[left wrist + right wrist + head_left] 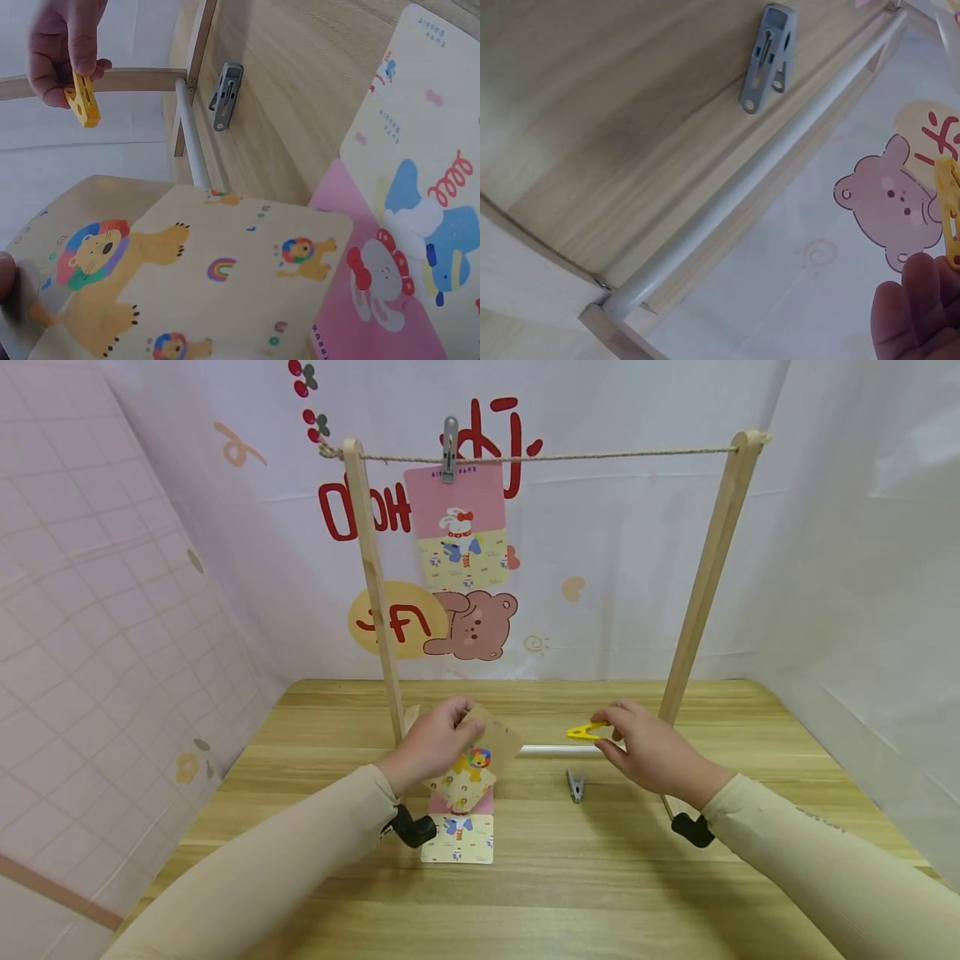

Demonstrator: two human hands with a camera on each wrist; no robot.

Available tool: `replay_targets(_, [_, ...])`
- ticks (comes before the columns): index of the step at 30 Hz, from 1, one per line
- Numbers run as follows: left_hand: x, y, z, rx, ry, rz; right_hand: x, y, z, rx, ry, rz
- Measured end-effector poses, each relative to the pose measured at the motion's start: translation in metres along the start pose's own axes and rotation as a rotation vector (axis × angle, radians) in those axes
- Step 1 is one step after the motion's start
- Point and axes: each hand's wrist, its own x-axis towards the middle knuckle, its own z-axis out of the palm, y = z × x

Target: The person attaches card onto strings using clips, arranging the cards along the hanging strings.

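Observation:
My left hand [435, 745] pinches a tan card with a lion print [480, 756] and holds it just above the table, over a pink and yellow rabbit card [459, 837] that lies flat. The lion card [187, 277] fills the left wrist view, with the rabbit card [405, 225] beside it. My right hand [648, 745] pinches a yellow clothespin [587, 731] near the right post; the clothespin [949, 217] shows at the edge of the right wrist view. A grey clothespin [575, 785] lies on the table between my hands.
A wooden rack stands on the table [600, 877]: two posts [372, 585], a white base bar [543, 749] and a string [600, 454] across the top. A grey clip [450, 447] holds another rabbit card [459, 527] on the string. Backdrop sheets close in behind and at both sides.

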Motion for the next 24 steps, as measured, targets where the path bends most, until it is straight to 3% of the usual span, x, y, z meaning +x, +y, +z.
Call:
replay_targets(7, [0.002,0.004,-0.001,-0.045,0.031,0.03,0.002,-0.003,-0.003,0.006,0.025,-0.007])
replay_targets(18, [0.007,0.013,-0.003,0.027,0.106,0.083,0.013,-0.012,-0.014,0.042,0.069,0.005])
replay_targets(24, [0.013,0.02,-0.006,0.024,0.134,0.107,0.017,-0.015,-0.021,0.036,0.141,-0.015])
